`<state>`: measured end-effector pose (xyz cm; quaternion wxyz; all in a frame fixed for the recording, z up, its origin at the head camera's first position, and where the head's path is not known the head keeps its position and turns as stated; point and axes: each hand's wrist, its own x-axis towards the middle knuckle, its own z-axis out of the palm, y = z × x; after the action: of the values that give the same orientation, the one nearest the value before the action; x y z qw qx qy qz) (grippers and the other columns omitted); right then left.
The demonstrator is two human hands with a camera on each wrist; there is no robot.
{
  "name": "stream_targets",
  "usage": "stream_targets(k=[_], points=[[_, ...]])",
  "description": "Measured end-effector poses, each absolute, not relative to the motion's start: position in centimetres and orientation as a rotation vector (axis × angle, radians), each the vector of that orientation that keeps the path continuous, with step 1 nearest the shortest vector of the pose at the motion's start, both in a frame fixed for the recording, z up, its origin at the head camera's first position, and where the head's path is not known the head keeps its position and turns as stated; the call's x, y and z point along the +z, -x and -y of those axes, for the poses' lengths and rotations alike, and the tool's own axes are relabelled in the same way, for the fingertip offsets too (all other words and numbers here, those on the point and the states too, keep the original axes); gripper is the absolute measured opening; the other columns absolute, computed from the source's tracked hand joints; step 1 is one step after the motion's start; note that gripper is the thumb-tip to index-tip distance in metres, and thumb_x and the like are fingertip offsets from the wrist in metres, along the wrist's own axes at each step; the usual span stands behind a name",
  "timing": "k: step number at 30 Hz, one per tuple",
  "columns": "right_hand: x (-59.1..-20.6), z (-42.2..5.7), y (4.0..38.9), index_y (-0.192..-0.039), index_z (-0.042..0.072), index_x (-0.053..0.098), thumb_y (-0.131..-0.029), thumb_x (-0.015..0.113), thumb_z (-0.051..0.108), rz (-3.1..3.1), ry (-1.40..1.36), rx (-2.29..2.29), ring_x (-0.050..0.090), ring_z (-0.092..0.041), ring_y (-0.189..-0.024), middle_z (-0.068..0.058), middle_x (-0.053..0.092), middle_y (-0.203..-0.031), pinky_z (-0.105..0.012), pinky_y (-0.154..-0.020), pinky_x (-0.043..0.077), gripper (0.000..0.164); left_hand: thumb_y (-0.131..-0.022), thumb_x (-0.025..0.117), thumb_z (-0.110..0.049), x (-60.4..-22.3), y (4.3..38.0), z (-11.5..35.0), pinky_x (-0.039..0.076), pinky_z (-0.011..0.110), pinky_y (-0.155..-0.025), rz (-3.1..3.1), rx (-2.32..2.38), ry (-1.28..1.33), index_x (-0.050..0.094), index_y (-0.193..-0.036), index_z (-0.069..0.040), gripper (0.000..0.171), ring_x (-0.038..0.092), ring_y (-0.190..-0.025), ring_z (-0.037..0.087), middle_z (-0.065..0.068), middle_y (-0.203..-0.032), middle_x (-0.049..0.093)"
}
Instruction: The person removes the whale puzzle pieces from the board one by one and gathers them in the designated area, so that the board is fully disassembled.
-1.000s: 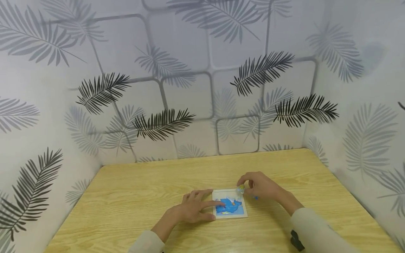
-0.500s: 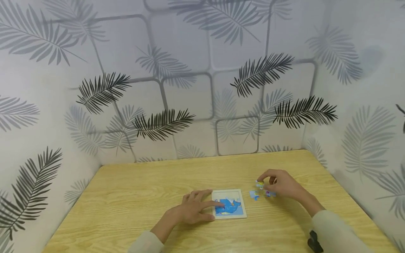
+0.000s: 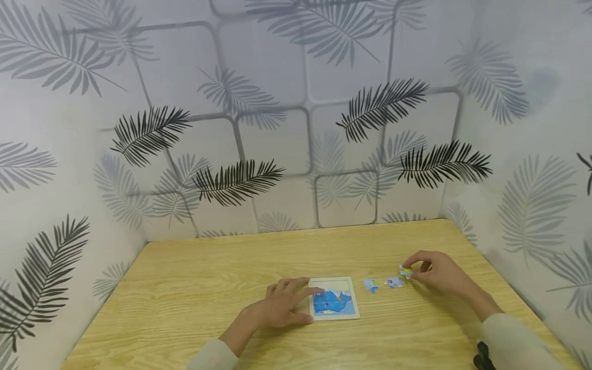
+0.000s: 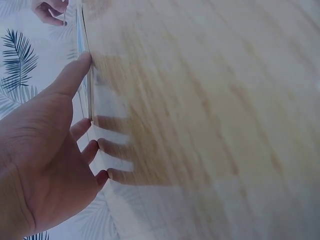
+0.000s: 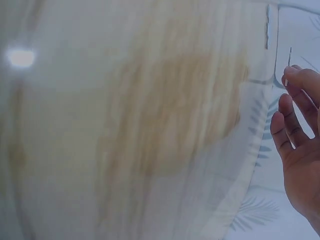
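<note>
- The right-hand grip (image 3: 437,271) is closed to a narrow pinch between thumb and fingertip, with a small puzzle piece (image 3: 406,271) held in it; the right wrist view shows the piece edge-on.
- A second ago this piece was at the frame's far right corner; now it is well to the right, just beyond the loose pieces. Whether it touches the nearest one, I cannot tell.
- That means, as I judge it, that this piece is not fitted.
- With the grip moved aside, both loose pieces lie in plain view: a left loose piece (image 3: 370,284) and a right loose piece (image 3: 394,282).
- The frame (image 3: 335,318) lies flat to their left, unmoved. A whale picture (image 3: 336,303) fills its near part; the far strip looks pale and probably unfilled.
- The left-hand grip (image 3: 283,304) is spread, not closed round anything, staying at the frame's left side with one finger reaching over the picture.
- Everything sits on the counter (image 3: 208,290).
</note>
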<state>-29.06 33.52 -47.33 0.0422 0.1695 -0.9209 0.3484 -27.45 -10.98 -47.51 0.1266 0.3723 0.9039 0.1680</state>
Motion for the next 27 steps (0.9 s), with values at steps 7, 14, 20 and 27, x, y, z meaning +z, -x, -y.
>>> stream_targets(k=[7,14,20,27], points=[[-47.0,-35.0,28.6,-0.112,0.014,0.078,-0.090,0.081,0.016,2.865,-0.510,1.049,0.058,-0.011,-0.082,-0.005,0.073,-0.107,-0.027,-0.063,0.047,0.023,-0.100,0.060,-0.059,-49.2,28.6,11.1,0.022,0.067,-0.113,-2.668,0.500,-1.019,0.022,-0.166,-0.015,0.087,0.022,-0.152,0.038,0.005,-0.170,0.023],[-47.7,-36.0,28.8,-0.110,0.012,0.078,-0.087,0.083,0.012,2.915,-0.531,1.048,0.057,-0.007,-0.075,-0.002,0.074,-0.100,-0.026,-0.059,0.047,0.024,-0.098,0.060,-0.064,-50.4,29.3,11.5,0.025,0.068,-0.112,-2.700,0.485,-1.036,0.026,-0.164,-0.015,0.089,0.023,-0.152,0.038,0.003,-0.170,0.023],[-48.1,-36.1,28.8,-0.106,0.013,0.077,-0.086,0.081,0.005,2.904,-0.623,1.060,0.052,-0.006,-0.073,-0.004,0.074,-0.108,-0.025,-0.061,0.047,0.021,-0.097,0.061,-0.066,-50.5,29.4,11.4,0.025,0.068,-0.111,-2.702,0.493,-1.029,0.027,-0.164,-0.015,0.091,0.025,-0.151,0.038,0.002,-0.171,0.024],[-47.7,-35.5,28.7,-0.101,0.012,0.076,-0.083,0.077,-0.007,2.814,-0.731,1.010,0.053,-0.006,-0.076,-0.011,0.069,-0.112,-0.025,-0.066,0.050,0.026,-0.097,0.060,-0.065,-49.7,29.0,11.2,0.026,0.066,-0.110,-2.703,0.484,-1.020,0.028,-0.163,-0.015,0.088,0.026,-0.150,0.037,0.002,-0.169,0.027]])
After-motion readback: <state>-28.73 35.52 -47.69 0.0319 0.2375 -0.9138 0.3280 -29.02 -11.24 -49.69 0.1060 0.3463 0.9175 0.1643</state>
